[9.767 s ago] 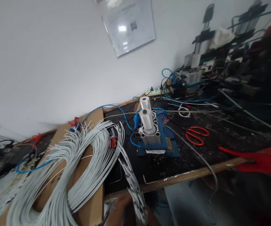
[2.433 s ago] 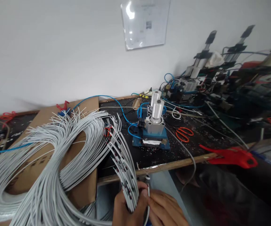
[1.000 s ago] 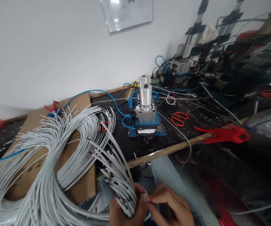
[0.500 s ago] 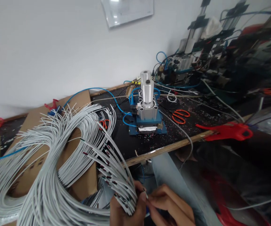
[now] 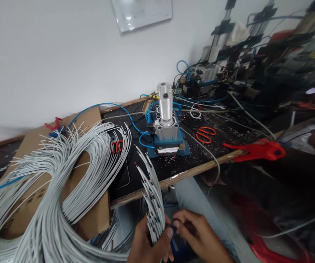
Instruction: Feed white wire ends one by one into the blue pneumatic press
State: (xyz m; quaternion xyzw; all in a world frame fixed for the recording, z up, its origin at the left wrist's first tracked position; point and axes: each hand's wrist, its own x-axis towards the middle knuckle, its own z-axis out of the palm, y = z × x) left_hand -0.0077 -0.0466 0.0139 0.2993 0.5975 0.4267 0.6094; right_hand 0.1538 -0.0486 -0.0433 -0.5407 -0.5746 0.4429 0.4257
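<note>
My left hand is closed round a bundle of thin white cables, whose stripped ends fan upward over the bench edge. The bundle runs back into a big loop of white cables lying on a cardboard box. My right hand is right beside the left one, fingers curled toward the cable ends at the thumb; whether it pinches a cable is unclear. Past the bench edge stands a pneumatic press on a blue base.
Orange scissors and a red tool lie on the black bench, which is strewn with small scraps. Blue air hoses run to the press. More pneumatic machines crowd the back right. Another person's dark sleeve is at right.
The fanned-out cable ends have been gathered into a tighter, more upright bunch in my left hand. My right hand has drawn slightly away from the thumb.
</note>
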